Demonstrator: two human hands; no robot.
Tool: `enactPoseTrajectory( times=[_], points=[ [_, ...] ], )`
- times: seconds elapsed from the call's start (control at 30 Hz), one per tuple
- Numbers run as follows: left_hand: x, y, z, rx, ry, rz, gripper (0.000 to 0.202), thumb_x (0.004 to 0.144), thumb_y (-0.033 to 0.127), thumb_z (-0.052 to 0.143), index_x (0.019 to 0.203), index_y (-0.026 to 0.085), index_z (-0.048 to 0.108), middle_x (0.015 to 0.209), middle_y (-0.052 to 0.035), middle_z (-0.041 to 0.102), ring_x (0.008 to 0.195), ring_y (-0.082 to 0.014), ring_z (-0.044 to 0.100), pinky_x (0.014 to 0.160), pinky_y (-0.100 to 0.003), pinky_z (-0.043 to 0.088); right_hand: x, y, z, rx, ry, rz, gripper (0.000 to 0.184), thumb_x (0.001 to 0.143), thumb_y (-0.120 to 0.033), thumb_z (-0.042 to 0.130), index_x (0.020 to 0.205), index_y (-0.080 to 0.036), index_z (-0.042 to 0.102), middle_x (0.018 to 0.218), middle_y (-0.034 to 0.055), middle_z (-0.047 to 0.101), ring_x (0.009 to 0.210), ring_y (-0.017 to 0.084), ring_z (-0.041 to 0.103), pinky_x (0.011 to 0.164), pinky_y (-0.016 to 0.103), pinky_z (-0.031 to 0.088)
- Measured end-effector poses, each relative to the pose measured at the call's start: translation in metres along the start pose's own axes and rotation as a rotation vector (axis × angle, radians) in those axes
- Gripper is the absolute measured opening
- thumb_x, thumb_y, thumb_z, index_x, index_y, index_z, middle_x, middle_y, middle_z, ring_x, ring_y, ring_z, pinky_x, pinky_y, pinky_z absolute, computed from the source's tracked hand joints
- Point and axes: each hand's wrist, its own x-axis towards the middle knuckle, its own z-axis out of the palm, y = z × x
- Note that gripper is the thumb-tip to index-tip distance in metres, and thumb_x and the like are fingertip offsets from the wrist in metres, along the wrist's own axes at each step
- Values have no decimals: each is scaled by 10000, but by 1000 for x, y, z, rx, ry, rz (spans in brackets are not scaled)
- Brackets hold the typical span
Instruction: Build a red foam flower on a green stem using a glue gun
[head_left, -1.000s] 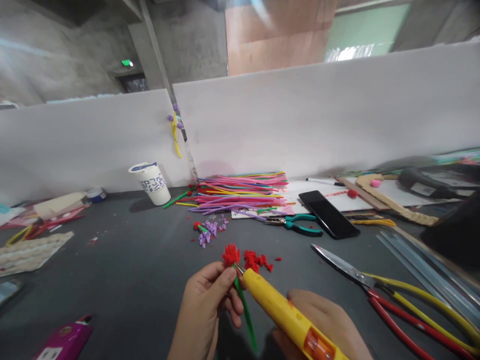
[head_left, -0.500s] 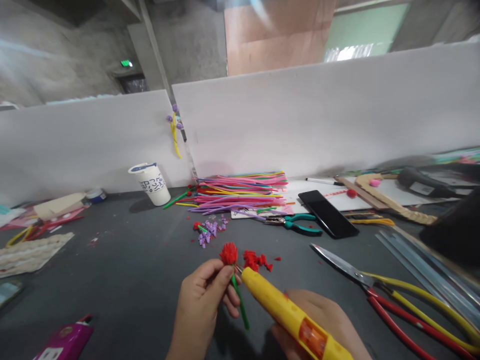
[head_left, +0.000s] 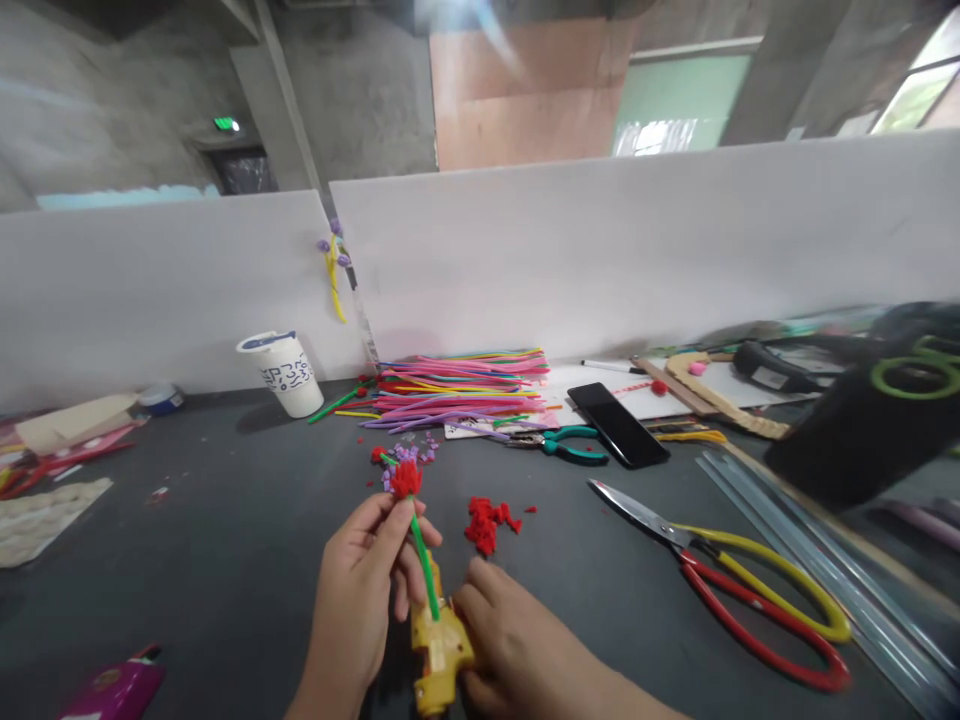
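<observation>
My left hand (head_left: pixel 367 570) pinches a red fuzzy flower (head_left: pixel 406 478) just under its head, between thumb and fingertips. Its green stem (head_left: pixel 426 565) slants down in front of a yellow glue gun (head_left: pixel 439 645). Curled against the side of that glue gun is my right hand (head_left: pixel 517 630), whose grip is partly hidden. The gun's tip is covered by the stem and my left fingers. Beyond my right hand lies a small heap of red fuzzy snippets (head_left: pixel 486 522). Purple snippets (head_left: pixel 424 450) are scattered behind the flower.
Large scissors (head_left: pixel 705 560) with red and yellow handles lie at right, near clear plastic strips (head_left: pixel 810 570). Teal-handled pliers (head_left: pixel 570 443), a phone (head_left: pixel 619 425), bundled pipe cleaners (head_left: pixel 465 385) and a paper cup (head_left: pixel 289 375) stand farther back. A purple box (head_left: pixel 112 690) is front left.
The glue gun has swung from pointing at the flower's base to lying lower, behind the stem. My right hand has moved left with it. The view has turned slightly right.
</observation>
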Motion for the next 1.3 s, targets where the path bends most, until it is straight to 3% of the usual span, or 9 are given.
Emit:
enactPoseTrajectory(
  times=[0.13, 0.2, 0.33, 0.5, 0.67, 0.8, 1.0, 1.17, 1.3],
  points=[
    [0, 1, 4, -58, -26, -60, 252, 733, 379, 695, 717, 140, 618, 604, 10, 660, 314, -17, 445, 275, -94, 270, 8, 13, -21, -42, 120, -38, 237, 743, -322, 711, 907, -167, 637, 936, 56, 625, 862, 195, 564, 754, 274, 449],
    [1, 0, 5, -63, -35, -73, 266, 720, 387, 705, 711, 136, 617, 595, 8, 658, 310, -13, 434, 271, -92, 253, 11, 29, -41, -119, 223, 47, 62, 822, -168, 603, 873, -163, 639, 863, 54, 625, 821, 181, 565, 722, 273, 428],
    [3, -3, 5, -54, -58, -89, 266, 747, 394, 682, 712, 138, 617, 592, 10, 654, 306, -7, 413, 273, -89, 231, 15, 56, -63, -174, 239, 67, 167, 820, -41, 518, 763, -154, 628, 748, 39, 606, 708, 159, 543, 633, 257, 385],
    [3, -7, 5, -34, -74, -98, 254, 761, 387, 675, 728, 140, 628, 615, 6, 656, 319, -4, 412, 282, -90, 228, 16, 58, -35, -191, 174, -108, 132, 833, -77, 545, 853, -168, 638, 874, 52, 633, 803, 169, 540, 699, 263, 390],
    [3, -13, 7, -28, -100, -127, 249, 775, 387, 665, 752, 141, 634, 606, 6, 654, 320, -6, 406, 289, -97, 237, 22, 59, -13, -146, 200, -108, 173, 846, -37, 495, 831, -143, 632, 874, 93, 632, 823, 203, 527, 731, 313, 392],
    [4, -17, 7, -19, -101, -132, 245, 791, 381, 655, 748, 141, 634, 607, 10, 656, 324, -4, 413, 290, -93, 235, 22, 62, -15, 16, 263, -24, 171, 864, -81, 498, 768, -168, 609, 832, 68, 632, 778, 184, 548, 714, 295, 410],
    [3, -18, 10, -4, -104, -170, 252, 770, 382, 669, 735, 135, 639, 604, 3, 662, 317, -4, 420, 286, -91, 255, 18, 64, -33, 415, 426, 212, 219, 907, -212, 405, 866, -157, 613, 786, 49, 656, 722, 165, 605, 664, 280, 464],
    [-1, -23, 14, 20, -170, -225, 284, 760, 411, 662, 723, 131, 632, 594, -1, 659, 301, -4, 429, 271, -86, 237, 12, 50, -46, 727, 382, 233, 227, 836, -273, 475, 915, -147, 647, 769, 47, 691, 671, 159, 655, 648, 271, 519],
    [-7, -25, 18, 44, -244, -277, 298, 751, 423, 660, 681, 137, 615, 581, 1, 652, 287, -6, 419, 259, -91, 233, 1, 32, -51, 923, 337, 240, 142, 794, -292, 555, 796, -170, 628, 690, 10, 662, 634, 141, 648, 615, 243, 516]
  ],
)
